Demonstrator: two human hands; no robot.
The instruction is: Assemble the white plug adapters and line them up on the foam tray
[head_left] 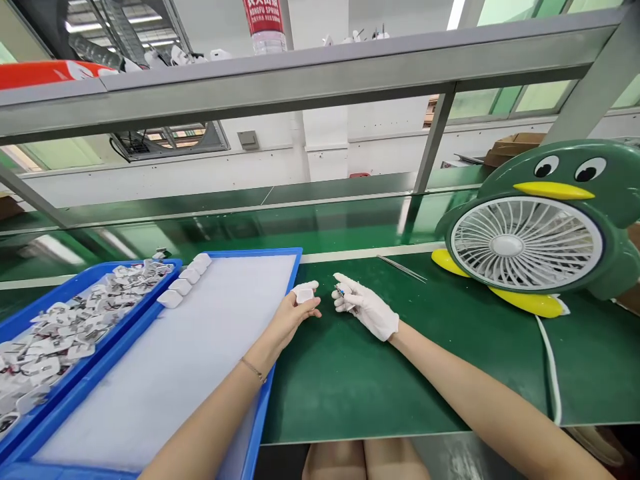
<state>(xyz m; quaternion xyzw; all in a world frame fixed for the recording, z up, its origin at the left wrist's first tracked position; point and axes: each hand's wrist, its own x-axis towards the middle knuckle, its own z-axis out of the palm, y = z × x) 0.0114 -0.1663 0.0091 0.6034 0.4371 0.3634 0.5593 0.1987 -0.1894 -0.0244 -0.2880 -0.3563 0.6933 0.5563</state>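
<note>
Between the thumb and fingers of my left hand (295, 308) is a small white square plastic case (305, 296), held over the right edge of a blue tray (299, 261). My right hand (367, 308), in a white glove, is a short way to the right above the green table. Its fingers are pinched on a small part (341, 291) with a bluish bit and dark ends, too small to name. The two hands are apart. Along the tray's left rim, several similar white cases (181, 287) form a row on the white lining.
A second blue tray (100, 267) at the left holds a heap of white parts with wires. Tweezers (401, 268) lie behind my right hand. A green fan (530, 227) stands at the right, its white cable (550, 367) running to the front edge. A metal shelf (320, 83) crosses above.
</note>
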